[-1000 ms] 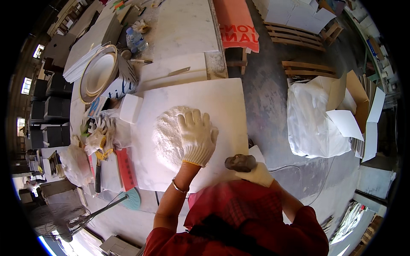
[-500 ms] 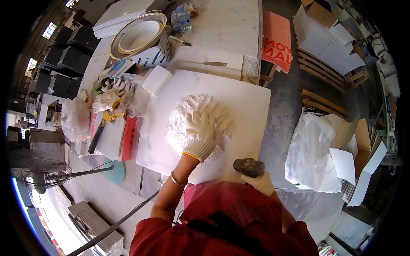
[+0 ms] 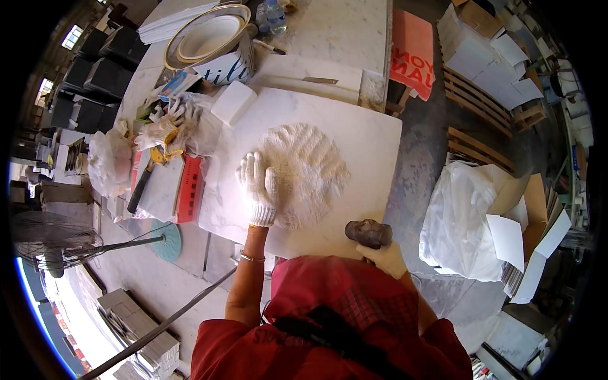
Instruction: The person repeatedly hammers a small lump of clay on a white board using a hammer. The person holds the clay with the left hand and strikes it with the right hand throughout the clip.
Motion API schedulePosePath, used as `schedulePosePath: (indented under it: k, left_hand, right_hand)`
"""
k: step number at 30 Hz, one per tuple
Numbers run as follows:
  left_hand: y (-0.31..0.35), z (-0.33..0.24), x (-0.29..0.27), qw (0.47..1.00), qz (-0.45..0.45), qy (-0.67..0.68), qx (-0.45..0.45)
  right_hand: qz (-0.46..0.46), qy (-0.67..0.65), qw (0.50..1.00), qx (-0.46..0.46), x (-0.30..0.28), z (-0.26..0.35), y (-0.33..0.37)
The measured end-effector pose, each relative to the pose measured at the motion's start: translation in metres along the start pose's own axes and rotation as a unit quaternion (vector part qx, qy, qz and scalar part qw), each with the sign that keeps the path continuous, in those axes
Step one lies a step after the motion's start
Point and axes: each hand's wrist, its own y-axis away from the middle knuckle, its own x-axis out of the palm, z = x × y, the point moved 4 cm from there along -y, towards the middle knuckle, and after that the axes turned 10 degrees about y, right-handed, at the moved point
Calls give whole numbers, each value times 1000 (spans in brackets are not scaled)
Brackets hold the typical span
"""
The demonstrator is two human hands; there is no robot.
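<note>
The left hand (image 3: 258, 189), in a white knit glove, lay flat and open, fingers spread, on the left edge of the round carved relief (image 3: 303, 172). The right hand (image 3: 384, 258), also gloved, was closed around the handle of a dark-headed mallet (image 3: 368, 232), held low at the near right edge of the slab, its head just over the stone. No chisel could be seen in either hand.

The relief stood at the middle of a white marble slab (image 3: 367, 145) that lay flat on the workbench, directly in front of the person. Its surface was rough and ridged, paler than the smooth veined stone around it.

Judgement on handling: the slab appeared thick, rigid and heavy; it should not shift under a resting palm and would likely need both hands at opposite edges, or a second person, to move. The smooth border looked dusty and possibly slippery. The carved ridges appeared brittle and liable to chip under a stray blow or edge pressure; any grip should fall on the plain margins, not on the carving.

To the left lay a spare pair of gloves (image 3: 159, 128), crumpled clear plastic (image 3: 196, 126), a red tray (image 3: 189, 197) and a small white block (image 3: 233, 102). A round dish (image 3: 209, 35) sat at the far left of the bench.
</note>
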Motion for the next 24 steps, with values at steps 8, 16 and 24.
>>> schedulePosePath:
  k: [8,16,24]
  left_hand:
    - [-38,-68,-10,967,109,229,8]
    - [6,-17,-74,982,116,98,113]
    - [33,-74,-40,870,376,1,319]
  right_hand:
    - [-24,10,1000,-15,2,8,4]
    - [-45,-40,998,-7,8,8,10]
    - [-41,-102,994,27,10,6,10]
